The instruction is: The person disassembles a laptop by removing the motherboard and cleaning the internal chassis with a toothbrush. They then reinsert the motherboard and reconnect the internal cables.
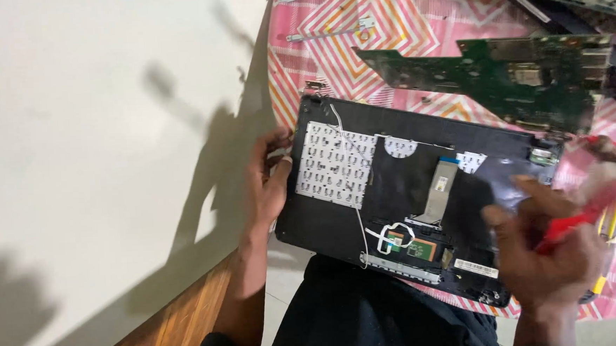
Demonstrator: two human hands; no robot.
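Black cloth covered the person's lap at the bottom of the view, and the near edge of a black laptop case [339, 224] rested on it, its inner side facing up. The right hand [547, 252] was closed around a red-handled tool [577, 218], blurred, at the case's right end, with the thumb and one finger stretched out over the plastic. The left hand [266, 179] gripped the case's left edge, fingers curled over the rim just beside the pale metal keyboard backing [336, 166]. On the case lay a thin white wire [358, 212], running from the top edge down past the backing, a flat grey ribbon cable [437, 194] near the middle, and a small green touchpad board [414, 248] close to the near edge. To the right, a yellow tool [609, 227] lay partly hidden behind the right hand. Beyond the case, a green circuit board [500, 79] lay on the pink patterned cloth [398, 21], well apart from both hands. Farther still, two metal hinge brackets [336, 31] rested on the cloth beside the white wall [94, 121].
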